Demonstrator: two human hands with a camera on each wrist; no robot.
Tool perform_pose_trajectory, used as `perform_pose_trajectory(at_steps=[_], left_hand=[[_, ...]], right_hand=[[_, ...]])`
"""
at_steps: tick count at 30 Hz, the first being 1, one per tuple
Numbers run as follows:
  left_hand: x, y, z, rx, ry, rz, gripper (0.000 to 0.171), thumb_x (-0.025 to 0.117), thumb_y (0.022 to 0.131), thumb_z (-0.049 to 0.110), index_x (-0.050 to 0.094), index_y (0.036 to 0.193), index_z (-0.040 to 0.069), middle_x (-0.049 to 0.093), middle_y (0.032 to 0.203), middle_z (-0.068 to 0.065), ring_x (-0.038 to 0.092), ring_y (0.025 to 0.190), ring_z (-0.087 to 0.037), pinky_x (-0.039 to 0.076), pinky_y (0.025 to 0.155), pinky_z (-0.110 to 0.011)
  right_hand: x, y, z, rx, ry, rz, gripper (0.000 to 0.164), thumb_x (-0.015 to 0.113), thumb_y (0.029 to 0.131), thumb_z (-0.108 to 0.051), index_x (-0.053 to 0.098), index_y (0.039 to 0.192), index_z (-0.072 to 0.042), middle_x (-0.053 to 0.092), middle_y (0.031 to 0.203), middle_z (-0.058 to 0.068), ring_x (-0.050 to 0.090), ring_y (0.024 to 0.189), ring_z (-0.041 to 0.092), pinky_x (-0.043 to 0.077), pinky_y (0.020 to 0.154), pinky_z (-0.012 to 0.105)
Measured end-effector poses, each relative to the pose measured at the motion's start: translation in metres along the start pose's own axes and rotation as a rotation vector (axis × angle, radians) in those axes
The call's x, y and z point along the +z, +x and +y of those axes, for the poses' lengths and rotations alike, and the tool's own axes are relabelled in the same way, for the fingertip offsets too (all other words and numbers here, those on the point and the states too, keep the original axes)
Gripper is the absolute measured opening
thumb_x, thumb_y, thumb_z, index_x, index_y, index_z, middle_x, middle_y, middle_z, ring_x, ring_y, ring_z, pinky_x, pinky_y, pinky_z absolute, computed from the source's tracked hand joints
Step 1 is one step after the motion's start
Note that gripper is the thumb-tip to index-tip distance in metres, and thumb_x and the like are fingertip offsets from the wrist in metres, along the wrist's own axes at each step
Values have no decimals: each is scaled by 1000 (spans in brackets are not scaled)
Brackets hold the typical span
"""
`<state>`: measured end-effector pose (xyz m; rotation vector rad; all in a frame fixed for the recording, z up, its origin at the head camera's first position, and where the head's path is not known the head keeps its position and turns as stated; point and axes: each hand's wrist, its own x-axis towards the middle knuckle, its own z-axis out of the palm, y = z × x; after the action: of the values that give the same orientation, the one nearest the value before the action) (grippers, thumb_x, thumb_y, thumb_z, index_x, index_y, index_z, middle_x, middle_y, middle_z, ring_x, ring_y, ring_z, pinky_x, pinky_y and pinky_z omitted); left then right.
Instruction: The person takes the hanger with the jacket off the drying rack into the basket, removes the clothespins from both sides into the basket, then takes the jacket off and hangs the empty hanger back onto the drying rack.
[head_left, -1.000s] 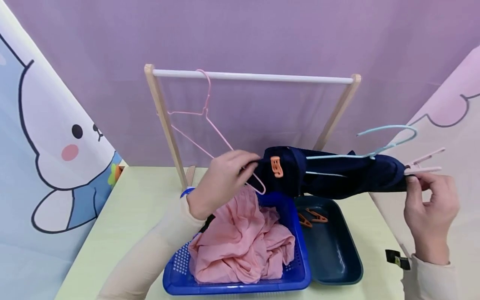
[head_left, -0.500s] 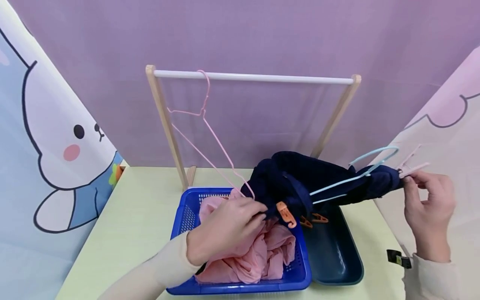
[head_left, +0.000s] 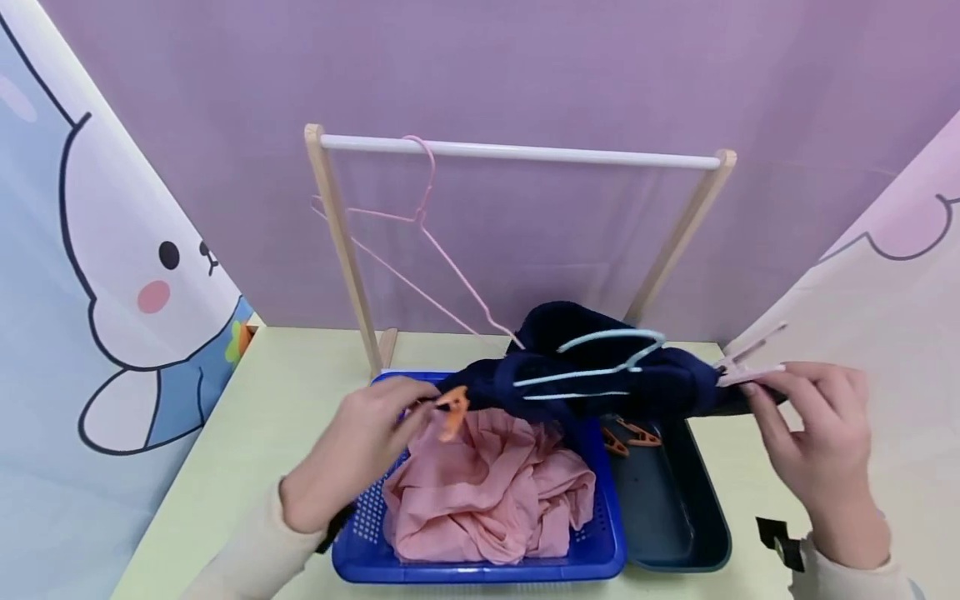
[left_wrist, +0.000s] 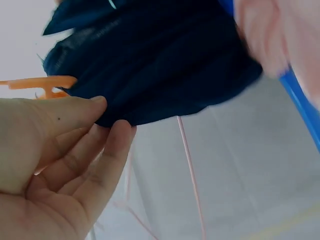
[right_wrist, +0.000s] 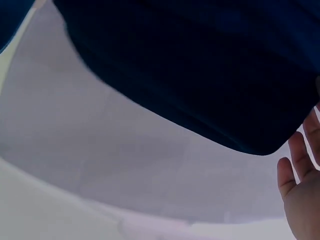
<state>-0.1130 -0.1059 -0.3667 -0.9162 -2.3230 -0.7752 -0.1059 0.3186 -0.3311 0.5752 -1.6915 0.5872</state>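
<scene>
A navy garment is stretched between my hands above the baskets, with a light blue hanger lying along it, hook uppermost. At its left end my left hand pinches the cloth's edge between thumb and fingers, beside an orange clothespin. In the left wrist view, the thumb presses the navy cloth and the orange clothespin sits just above it. My right hand pinches the right end, next to a pale pink clothespin. The right wrist view shows only part of that hand.
A wooden rack with a white rail stands behind, bearing a pink hanger. Below are a blue basket with pink cloth and a dark green tray with orange clothespins.
My left hand has moved left and slightly up from half a second ago, drawing the garment's left end out with the orange clothespin. My right hand has come left and lower; the blue hanger moved left.
</scene>
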Motion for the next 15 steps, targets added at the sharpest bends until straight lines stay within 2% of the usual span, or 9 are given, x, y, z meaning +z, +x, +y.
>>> perform_pose_trajectory(at_steps=[5,10,15], left_hand=[[-24,-11,-21,-119,27,-7,22,78,86,1,74,107,7,73,102,-6,70,91,-21,61,76,-40],[-46,-25,-30,-203,40,-39,28,80,84,0,75,109,10,73,103,-3,71,92,-21,61,75,-40],[-63,-40,-33,-204,97,-27,30,82,78,-4,75,104,11,74,98,-1,71,86,-20,61,69,-40]], right_hand=[[10,5,-25,-108,83,-35,49,67,98,-35,65,71,6,60,73,18,43,67,43,34,80,27],[16,4,-42,-165,148,-138,44,64,100,-32,66,72,3,61,74,14,46,67,36,34,75,31],[24,0,-52,-204,199,-224,40,61,102,-29,68,76,0,63,75,12,50,68,31,33,71,33]])
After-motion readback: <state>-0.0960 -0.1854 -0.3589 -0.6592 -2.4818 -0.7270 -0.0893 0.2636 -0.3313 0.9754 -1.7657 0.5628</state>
